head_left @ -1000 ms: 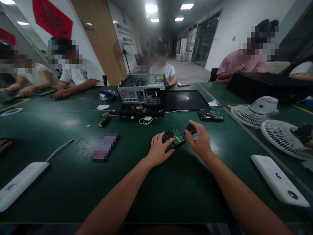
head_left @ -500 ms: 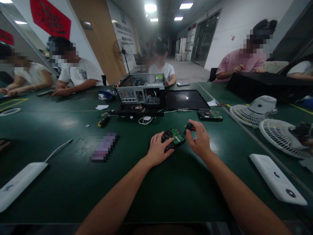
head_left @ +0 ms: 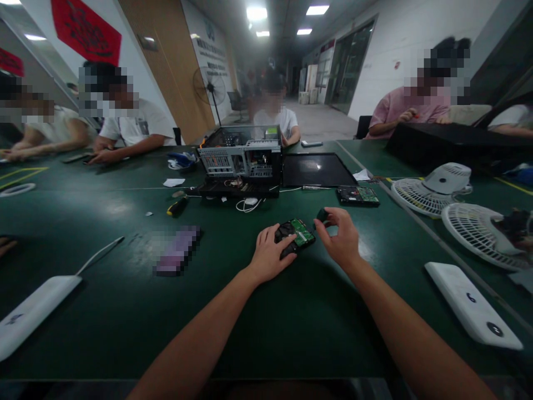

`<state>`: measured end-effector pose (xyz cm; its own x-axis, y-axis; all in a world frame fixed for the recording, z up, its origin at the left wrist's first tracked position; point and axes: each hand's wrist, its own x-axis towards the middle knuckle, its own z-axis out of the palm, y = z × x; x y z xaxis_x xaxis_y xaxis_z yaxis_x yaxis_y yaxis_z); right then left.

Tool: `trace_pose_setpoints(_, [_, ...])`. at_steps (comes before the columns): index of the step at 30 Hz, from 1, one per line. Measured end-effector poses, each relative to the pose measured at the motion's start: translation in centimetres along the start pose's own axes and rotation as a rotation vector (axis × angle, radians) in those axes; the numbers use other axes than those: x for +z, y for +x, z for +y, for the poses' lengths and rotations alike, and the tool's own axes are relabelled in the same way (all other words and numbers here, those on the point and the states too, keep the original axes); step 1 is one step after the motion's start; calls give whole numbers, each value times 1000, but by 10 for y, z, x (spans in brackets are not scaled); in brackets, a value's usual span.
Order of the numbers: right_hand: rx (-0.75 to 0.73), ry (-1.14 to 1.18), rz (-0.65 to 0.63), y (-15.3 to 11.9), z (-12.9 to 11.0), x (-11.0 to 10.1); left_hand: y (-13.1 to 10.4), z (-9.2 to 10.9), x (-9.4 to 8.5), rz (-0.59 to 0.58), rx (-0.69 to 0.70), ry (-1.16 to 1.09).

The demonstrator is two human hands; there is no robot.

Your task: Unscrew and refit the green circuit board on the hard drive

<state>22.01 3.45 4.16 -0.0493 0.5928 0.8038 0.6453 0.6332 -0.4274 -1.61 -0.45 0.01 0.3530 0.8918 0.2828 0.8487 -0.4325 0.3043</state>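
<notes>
A black hard drive with a green circuit board (head_left: pixel 303 232) lies on the green table near the centre. My left hand (head_left: pixel 272 254) rests on its left and front side, fingers wrapped round it and a fingertip on the board. Just right of the drive, my right hand (head_left: pixel 339 238) pinches a small dark green tool (head_left: pixel 321 215), which seems to be a screwdriver handle; its tip is too small to make out near the drive's right edge.
An open computer case (head_left: pixel 239 161) stands behind, beside a black panel (head_left: pixel 318 169). A second drive (head_left: pixel 358 195) and white fan parts (head_left: pixel 433 191) are at the right. A yellow-black screwdriver (head_left: pixel 177 206), blurred phone (head_left: pixel 179 250) and two white devices surround the hands. People sit opposite.
The fingers of my right hand have shifted slightly on the dark tool. My left hand and the drive have stayed in place.
</notes>
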Motion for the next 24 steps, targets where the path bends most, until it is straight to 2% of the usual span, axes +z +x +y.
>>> trace_pose_setpoints(19, [-58,19,-34,3,-4,-6,0,0,1,-8,-11,-26])
trace_pose_setpoints(24, [-82,-5,-1,4,-5,-6,1,-1,1,-5,-1,-18])
